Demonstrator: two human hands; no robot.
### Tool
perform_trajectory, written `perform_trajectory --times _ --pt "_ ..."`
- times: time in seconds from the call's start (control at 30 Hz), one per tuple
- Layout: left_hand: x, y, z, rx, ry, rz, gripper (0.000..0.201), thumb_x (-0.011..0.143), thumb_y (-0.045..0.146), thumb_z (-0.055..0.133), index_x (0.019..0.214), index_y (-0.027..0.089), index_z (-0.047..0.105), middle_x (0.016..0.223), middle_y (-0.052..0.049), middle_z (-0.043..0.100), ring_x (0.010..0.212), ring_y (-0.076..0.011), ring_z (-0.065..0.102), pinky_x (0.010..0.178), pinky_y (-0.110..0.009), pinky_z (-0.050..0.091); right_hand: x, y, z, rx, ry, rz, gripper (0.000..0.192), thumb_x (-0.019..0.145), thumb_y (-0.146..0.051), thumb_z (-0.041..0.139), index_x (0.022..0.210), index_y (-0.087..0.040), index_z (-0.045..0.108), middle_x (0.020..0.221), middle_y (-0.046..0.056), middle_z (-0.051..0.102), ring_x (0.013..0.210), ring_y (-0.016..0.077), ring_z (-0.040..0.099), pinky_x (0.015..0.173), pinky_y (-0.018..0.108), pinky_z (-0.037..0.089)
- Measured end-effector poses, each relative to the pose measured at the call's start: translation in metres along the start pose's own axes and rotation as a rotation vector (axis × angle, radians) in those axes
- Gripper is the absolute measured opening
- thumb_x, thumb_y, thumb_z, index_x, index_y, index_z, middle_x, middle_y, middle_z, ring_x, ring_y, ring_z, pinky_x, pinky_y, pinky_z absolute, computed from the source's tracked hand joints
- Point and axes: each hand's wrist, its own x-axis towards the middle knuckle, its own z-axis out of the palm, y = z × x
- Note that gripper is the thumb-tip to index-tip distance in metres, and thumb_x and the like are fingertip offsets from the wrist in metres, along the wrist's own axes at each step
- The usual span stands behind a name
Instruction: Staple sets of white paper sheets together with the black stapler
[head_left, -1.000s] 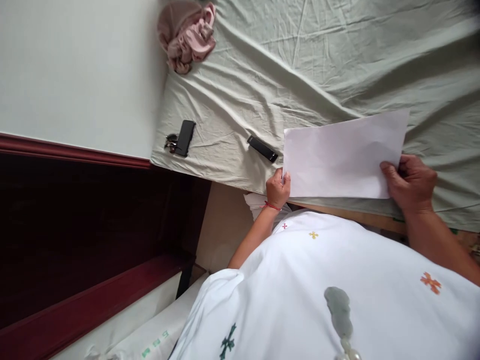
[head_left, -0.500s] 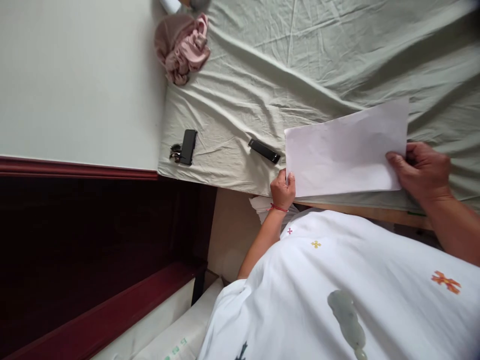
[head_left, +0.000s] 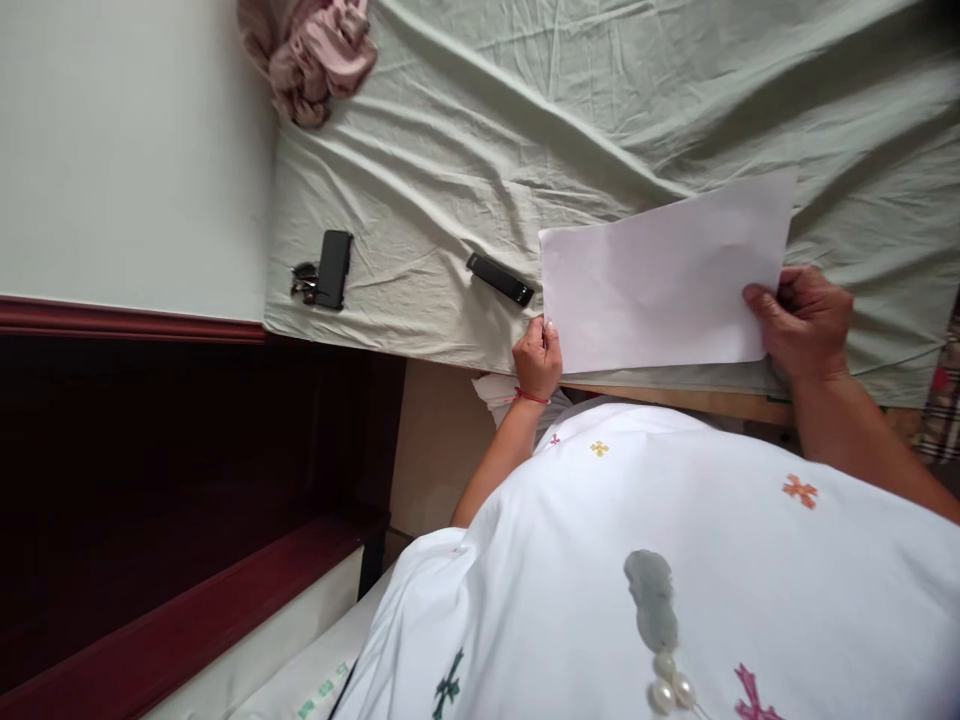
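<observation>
White paper [head_left: 660, 280], one sheet or a thin stack, is stretched between my hands just above the front edge of the cloth-covered surface. My left hand [head_left: 538, 357], with a red cord at the wrist, pinches its lower left corner, thumb on top. At the right edge my right hand [head_left: 806, 322] grips it, thumb on the face and fingers curled behind. Just left of the paper lies a slim black object [head_left: 500, 279] that looks like a stapler; neither hand touches it.
A pale green wrinkled cloth [head_left: 420, 190] covers the surface. Toward its left end lie a black phone-like object [head_left: 333, 269] and small dark keys or glasses [head_left: 304, 280]. Crumpled pink fabric [head_left: 319, 55] sits by the wall. Dark red wood [head_left: 127, 318] runs along the left.
The view has shifted, so everything sits a little further left and higher. Both hands keep the same grip on the paper.
</observation>
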Motion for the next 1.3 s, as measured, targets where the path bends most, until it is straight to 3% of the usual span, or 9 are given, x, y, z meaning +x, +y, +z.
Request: perform_trajectory --times 0.2,0.43,0.63,0.83,1.13,1.3 --pt "-0.001 0.001 -0.001 0.013 0.001 -0.004 0.058 0.105 0.065 0.031 0.093 0.02 0.065 0.068 -0.004 0.059 0.066 -0.0188 0.059 0.069 -0.031 0.046 0.0 0.007 0.0 -0.098 0.027 -0.019 0.037 0.072 -0.053 0.079 0.09 -0.021 0.071 0.079 0.004 0.073 0.065 0.0166 0.062 0.063 0.032 0.052" --pt "-0.001 -0.001 -0.004 0.048 0.006 0.001 0.059 0.106 0.064 0.029 0.092 0.02 0.066 0.07 -0.005 0.061 0.067 -0.0198 0.06 0.069 -0.032 0.046 0.001 0.014 -0.004 -0.198 -0.029 0.003 0.028 0.078 -0.037 0.076 0.098 -0.018 0.076 0.081 0.003 0.074 0.069 0.0145 0.062 0.071 0.03 0.054" --pt "-0.002 -0.002 -0.005 -0.011 -0.012 -0.041 0.06 0.106 0.064 0.028 0.102 0.02 0.067 0.075 -0.005 0.064 0.071 -0.0201 0.061 0.072 -0.033 0.049 0.001 0.013 -0.004 -0.126 -0.021 0.009 0.029 0.078 -0.04 0.08 0.096 -0.018 0.074 0.079 0.003 0.073 0.066 0.0144 0.062 0.07 0.032 0.056" --pt "-0.002 -0.002 -0.001 0.005 0.049 -0.037 0.064 0.105 0.069 0.026 0.106 0.019 0.067 0.083 -0.008 0.068 0.077 -0.0209 0.064 0.076 -0.034 0.049 -0.001 0.01 -0.003 -0.029 -0.013 -0.043 0.031 0.078 -0.048 0.08 0.091 -0.022 0.069 0.081 0.004 0.072 0.068 0.0175 0.063 0.068 0.036 0.054" --pt "-0.003 -0.001 -0.003 0.003 0.026 -0.053 0.061 0.105 0.068 0.027 0.109 0.02 0.066 0.085 -0.008 0.069 0.079 -0.0207 0.066 0.078 -0.033 0.05 -0.003 0.012 -0.001 -0.112 0.03 -0.048 0.037 0.077 -0.052 0.078 0.094 -0.02 0.073 0.081 0.005 0.074 0.068 0.0176 0.064 0.069 0.036 0.055" --pt "-0.005 0.002 -0.006 -0.026 0.028 -0.096 0.06 0.106 0.065 0.029 0.123 0.019 0.063 0.095 -0.011 0.073 0.082 -0.02 0.067 0.078 -0.033 0.05 -0.003 0.013 -0.001 -0.225 0.016 -0.038 0.033 0.079 -0.045 0.075 0.1 -0.02 0.077 0.083 0.006 0.076 0.068 0.0177 0.065 0.068 0.034 0.054"
